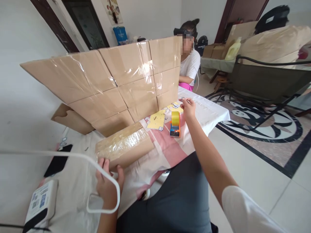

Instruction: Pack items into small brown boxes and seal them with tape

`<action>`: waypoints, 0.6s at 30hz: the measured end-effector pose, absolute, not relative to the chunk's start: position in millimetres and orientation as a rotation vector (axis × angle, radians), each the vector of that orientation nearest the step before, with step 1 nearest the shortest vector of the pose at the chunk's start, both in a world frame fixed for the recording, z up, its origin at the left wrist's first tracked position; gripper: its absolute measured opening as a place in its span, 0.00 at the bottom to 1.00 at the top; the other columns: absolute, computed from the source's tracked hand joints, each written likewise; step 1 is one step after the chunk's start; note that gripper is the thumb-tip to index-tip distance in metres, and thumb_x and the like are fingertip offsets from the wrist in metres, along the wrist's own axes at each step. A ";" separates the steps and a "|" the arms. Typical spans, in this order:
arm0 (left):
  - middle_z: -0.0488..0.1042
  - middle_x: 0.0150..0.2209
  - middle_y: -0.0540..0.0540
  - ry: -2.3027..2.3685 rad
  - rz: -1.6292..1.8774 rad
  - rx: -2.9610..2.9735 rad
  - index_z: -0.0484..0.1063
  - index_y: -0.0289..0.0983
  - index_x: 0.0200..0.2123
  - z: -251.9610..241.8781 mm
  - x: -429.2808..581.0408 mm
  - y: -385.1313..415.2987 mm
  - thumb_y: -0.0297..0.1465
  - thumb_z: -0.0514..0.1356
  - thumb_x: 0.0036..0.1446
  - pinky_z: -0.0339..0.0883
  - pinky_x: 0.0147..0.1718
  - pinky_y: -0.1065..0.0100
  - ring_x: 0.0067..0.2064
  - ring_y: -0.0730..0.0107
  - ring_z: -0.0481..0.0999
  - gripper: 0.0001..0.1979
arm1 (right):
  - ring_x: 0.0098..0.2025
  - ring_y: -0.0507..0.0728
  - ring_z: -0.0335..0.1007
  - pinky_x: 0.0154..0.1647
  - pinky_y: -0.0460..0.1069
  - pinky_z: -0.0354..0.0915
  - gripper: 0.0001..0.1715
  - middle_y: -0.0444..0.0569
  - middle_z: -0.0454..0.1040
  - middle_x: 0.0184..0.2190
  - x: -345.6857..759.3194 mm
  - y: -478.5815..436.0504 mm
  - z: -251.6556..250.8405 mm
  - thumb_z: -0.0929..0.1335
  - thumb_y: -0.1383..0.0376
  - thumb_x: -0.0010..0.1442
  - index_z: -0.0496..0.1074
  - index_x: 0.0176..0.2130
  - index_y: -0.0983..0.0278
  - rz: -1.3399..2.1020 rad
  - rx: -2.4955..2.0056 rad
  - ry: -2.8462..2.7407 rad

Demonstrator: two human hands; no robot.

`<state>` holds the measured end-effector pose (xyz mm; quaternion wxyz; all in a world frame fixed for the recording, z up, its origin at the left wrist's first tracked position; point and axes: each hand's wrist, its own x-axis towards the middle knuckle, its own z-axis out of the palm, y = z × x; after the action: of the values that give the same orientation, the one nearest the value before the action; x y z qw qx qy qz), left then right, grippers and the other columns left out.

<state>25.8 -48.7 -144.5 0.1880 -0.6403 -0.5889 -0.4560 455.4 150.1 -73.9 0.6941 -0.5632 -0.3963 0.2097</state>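
A long cardboard box (136, 150), its top covered with shiny clear tape, lies on the cloth-covered table. My left hand (108, 183) grips its near left end, fingers on the end and thumb on the near side. Out over the table's right part, my right hand (189, 107) is closed in a pinch; a small thing shows at the fingertips, too small to make out. Just left of that hand stands a blue and orange tape dispenser (175, 131) with a yellow roll of tape (175, 118). Beside it lie a yellow paper cutout (156, 120) and another yellow cutout (173, 106).
A wall of taped cardboard boxes (138, 87) rises behind the box. Beyond it sits another person (191, 64). A white bent tube (73, 153) crosses the left foreground above a phone (58, 160) and a white device (41, 202). A folding chair (267, 84) stands right.
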 end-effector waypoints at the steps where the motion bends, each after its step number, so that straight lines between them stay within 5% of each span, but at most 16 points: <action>1: 0.69 0.62 0.30 -1.682 -1.274 -1.807 0.65 0.33 0.63 -145.0 24.6 -48.2 0.33 0.66 0.54 0.73 0.34 0.61 0.45 0.54 0.78 0.34 | 0.26 0.48 0.64 0.29 0.44 0.62 0.17 0.47 0.76 0.37 440.5 133.0 -71.7 0.66 0.49 0.61 0.63 0.36 0.60 0.520 -1.106 -0.803; 6: 0.67 0.64 0.29 -1.740 -1.210 -1.801 0.64 0.31 0.64 -143.0 22.4 -48.9 0.34 0.63 0.55 0.73 0.36 0.62 0.48 0.54 0.79 0.33 | 0.19 0.47 0.52 0.21 0.44 0.51 0.18 0.36 0.59 0.17 340.7 51.0 -89.1 0.77 0.54 0.48 0.70 0.31 0.60 1.040 -0.762 -0.656; 11: 0.65 0.66 0.31 -1.767 -1.183 -1.804 0.63 0.34 0.65 -137.0 22.3 -56.8 0.34 0.61 0.58 0.71 0.34 0.65 0.34 0.69 0.76 0.31 | 0.21 0.47 0.59 0.21 0.44 0.52 0.20 0.38 0.68 0.20 285.1 35.6 -115.9 0.81 0.61 0.37 0.73 0.27 0.63 1.567 -0.660 -0.611; 18: 0.64 0.67 0.30 -1.755 -1.150 -1.831 0.62 0.33 0.65 -128.0 25.0 -62.1 0.36 0.61 0.58 0.71 0.33 0.64 0.27 0.75 0.68 0.33 | 0.23 0.48 0.68 0.23 0.43 0.61 0.13 0.44 0.74 0.22 283.7 46.5 -126.0 0.80 0.67 0.41 0.77 0.28 0.67 1.691 -0.633 -0.543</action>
<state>25.0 -62.1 -128.0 0.1775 -0.6471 -0.6203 -0.4063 283.7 46.5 -126.0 0.5875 -0.2718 -0.2329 0.7258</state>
